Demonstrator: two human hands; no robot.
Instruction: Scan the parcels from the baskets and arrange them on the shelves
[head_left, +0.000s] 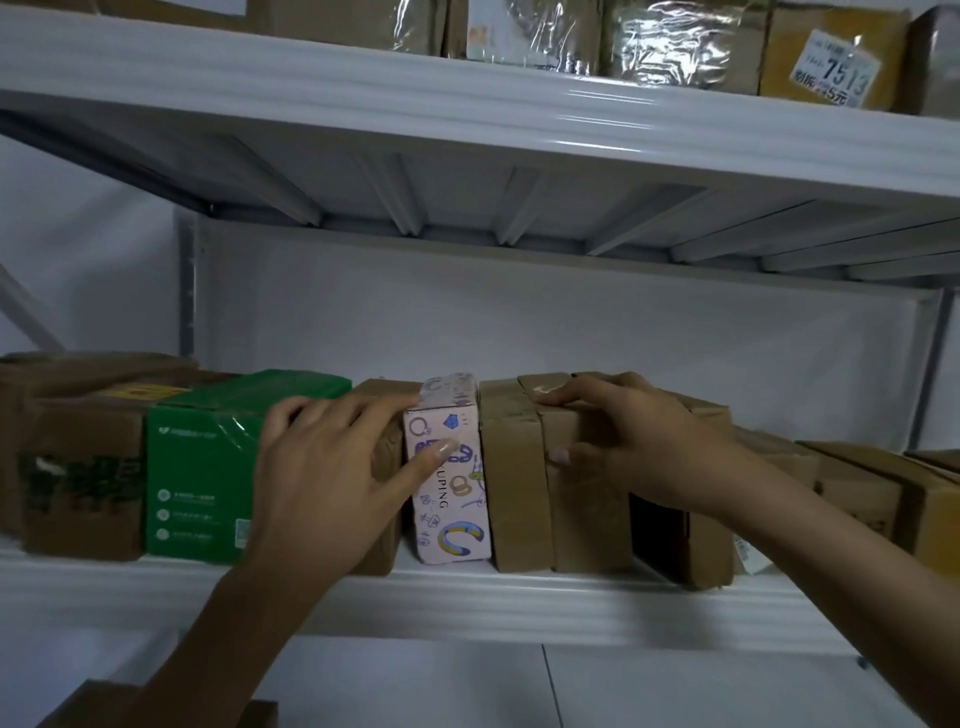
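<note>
Brown parcel (587, 512) in right grip (641, 441)

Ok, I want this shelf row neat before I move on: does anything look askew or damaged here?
Nothing damaged. The pink box and the brown carton under the right hand stand upright, packed close. Only the cartons further right sit lower and seem angled off the row's line.

Left grip (332, 467) resting on brown parcel (382, 388) beside pink box (452, 483), right grip (639, 447) clasping cardboard parcel (587, 509), on white shelf (467, 597)
</note>
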